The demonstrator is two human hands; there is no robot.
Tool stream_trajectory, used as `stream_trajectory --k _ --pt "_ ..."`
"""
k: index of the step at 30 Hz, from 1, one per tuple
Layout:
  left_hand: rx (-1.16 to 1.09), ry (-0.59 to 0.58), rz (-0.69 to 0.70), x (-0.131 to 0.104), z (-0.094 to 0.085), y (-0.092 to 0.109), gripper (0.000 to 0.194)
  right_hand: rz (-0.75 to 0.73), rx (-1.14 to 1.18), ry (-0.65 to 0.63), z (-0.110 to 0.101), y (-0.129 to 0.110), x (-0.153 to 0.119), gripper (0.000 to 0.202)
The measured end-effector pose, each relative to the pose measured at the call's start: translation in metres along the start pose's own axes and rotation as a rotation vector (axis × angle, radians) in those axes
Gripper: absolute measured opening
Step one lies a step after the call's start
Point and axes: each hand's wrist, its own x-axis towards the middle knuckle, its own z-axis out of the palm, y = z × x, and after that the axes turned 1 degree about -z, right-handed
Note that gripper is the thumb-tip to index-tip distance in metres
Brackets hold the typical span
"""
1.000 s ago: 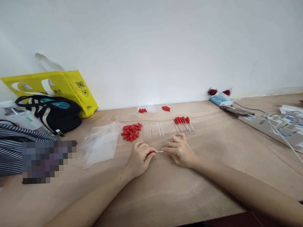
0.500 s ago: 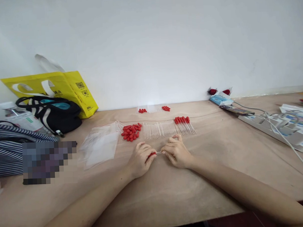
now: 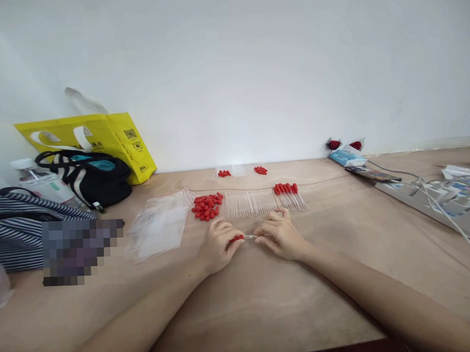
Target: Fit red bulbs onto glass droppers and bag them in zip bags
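Note:
Near the table's middle, my left hand [image 3: 221,246] pinches a red rubber bulb [image 3: 237,238]. A thin clear tube [image 3: 251,237] runs from the bulb to my right hand [image 3: 280,236], whose fingers are closed on it. Just beyond my hands lies a row of clear tubes [image 3: 249,203]. At its right end, several tubes carry red bulbs [image 3: 285,188]. A pile of loose red bulbs [image 3: 207,206] rests left of the row, beside flat clear plastic bags [image 3: 163,224].
By the wall lie small bags with red bulbs [image 3: 261,170]. A yellow bag [image 3: 137,148], black bag [image 3: 104,180], bottle [image 3: 46,185] and striped bag [image 3: 21,229] stand left. Right are a blue packet [image 3: 348,157], a power strip [image 3: 421,200] and cables.
My right hand has shifted slightly right, away from my left hand, and more of the clear tube shows between them. The whole view has moved a little.

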Motion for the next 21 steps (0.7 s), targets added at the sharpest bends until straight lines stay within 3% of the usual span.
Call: stream_trajectory --k 4,7,11,14,16,21 --pt "0.029 -0.029 0.028 0.0 0.0 0.002 0.011 -0.042 -0.093 0.004 0.0 -0.002 -0.004 0.018" --pt "0.051 -0.01 -0.005 0.0 -0.003 0.003 0.019 0.007 -0.148 0.012 -0.001 -0.001 -0.005 0.02" --pt "0.11 0.088 -0.18 -0.001 -0.006 -0.003 0.058 0.347 -0.229 0.083 -0.005 0.02 0.002 0.021" --pt "0.146 0.087 -0.272 -0.002 -0.005 -0.009 0.049 0.686 -0.287 0.123 -0.008 0.046 0.012 0.023" --pt "0.156 0.071 -0.294 -0.003 -0.004 -0.012 0.041 0.827 -0.306 0.107 -0.007 0.06 0.019 0.026" --pt "0.163 0.055 -0.301 -0.003 -0.003 -0.015 0.032 0.947 -0.343 0.075 0.002 0.074 0.031 0.023"
